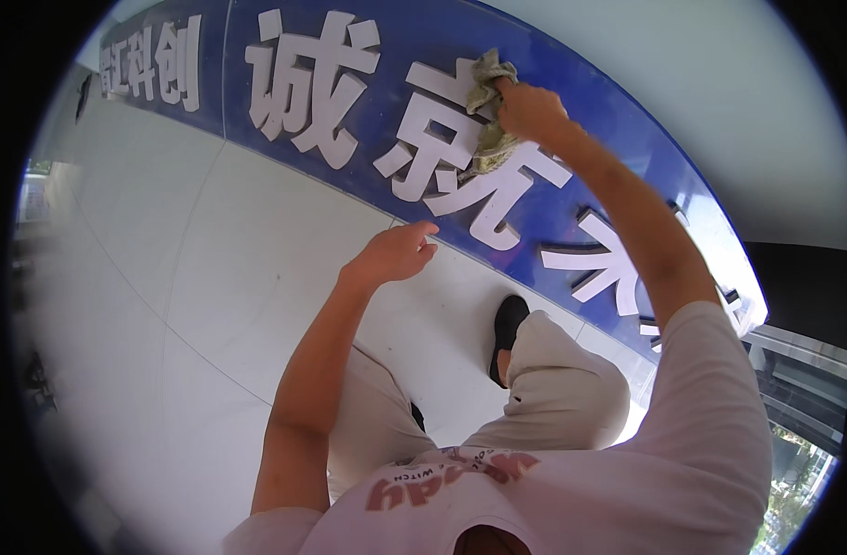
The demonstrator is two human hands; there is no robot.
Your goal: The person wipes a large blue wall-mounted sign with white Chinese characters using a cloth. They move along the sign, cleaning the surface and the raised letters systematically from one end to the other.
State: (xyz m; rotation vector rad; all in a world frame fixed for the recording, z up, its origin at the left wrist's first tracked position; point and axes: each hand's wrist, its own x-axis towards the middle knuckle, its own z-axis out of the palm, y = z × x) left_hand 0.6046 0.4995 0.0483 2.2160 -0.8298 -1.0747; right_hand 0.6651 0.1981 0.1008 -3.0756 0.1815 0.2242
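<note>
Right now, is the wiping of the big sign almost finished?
I can't tell how much is already clean; no letter looks clearly dirtier than another. In hand: the right hand presses a greenish rag on a raised white letter of the blue sign. The left hand rests near its lower edge, empty. Many letters sit either side.

White tiled floor (pixel 202 277) fills the left and near side, faint seams crossing it. A long blue signboard (pixel 368 55) with raised white characters lies flat along the far side, running right. One black shoe (pixel 507 328) stands just beside its near edge.
</note>
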